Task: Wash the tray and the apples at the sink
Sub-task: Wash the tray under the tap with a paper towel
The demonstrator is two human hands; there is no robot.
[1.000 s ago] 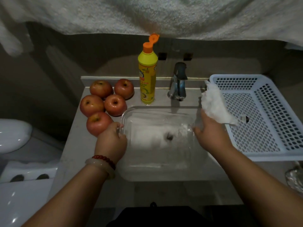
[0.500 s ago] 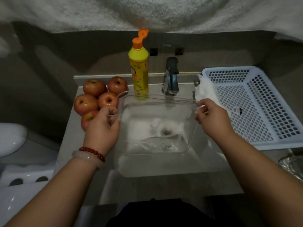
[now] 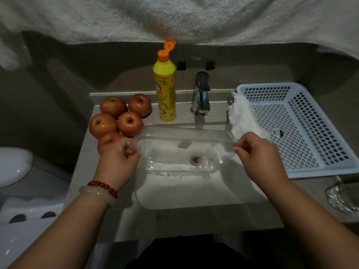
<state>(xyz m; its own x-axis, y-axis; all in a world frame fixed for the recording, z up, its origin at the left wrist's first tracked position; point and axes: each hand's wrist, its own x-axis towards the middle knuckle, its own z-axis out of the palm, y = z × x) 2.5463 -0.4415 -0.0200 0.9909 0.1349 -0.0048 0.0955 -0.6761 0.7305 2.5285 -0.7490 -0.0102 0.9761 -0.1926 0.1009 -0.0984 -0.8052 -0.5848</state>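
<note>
A clear plastic tray [image 3: 184,133] hangs tilted over the white sink [image 3: 194,195], its open side turned toward me. My left hand [image 3: 118,162] grips its left rim and my right hand [image 3: 258,154] pinches its right rim. The drain [image 3: 194,159] shows through the tray's bottom. Several red apples [image 3: 129,124] lie in a cluster on the counter left of the sink, the nearest one partly hidden behind my left hand.
A yellow dish-soap bottle [image 3: 166,90] with its orange cap flipped open stands behind the sink, left of the chrome faucet [image 3: 201,94]. A white cloth [image 3: 243,118] drapes over the edge of a white perforated basket [image 3: 303,129] on the right. A toilet [image 3: 13,166] is at the left.
Both hands have lifted the tray out of the sink and tipped it up toward me. My right hand has let go of the white cloth, which now lies on the basket's edge.
</note>
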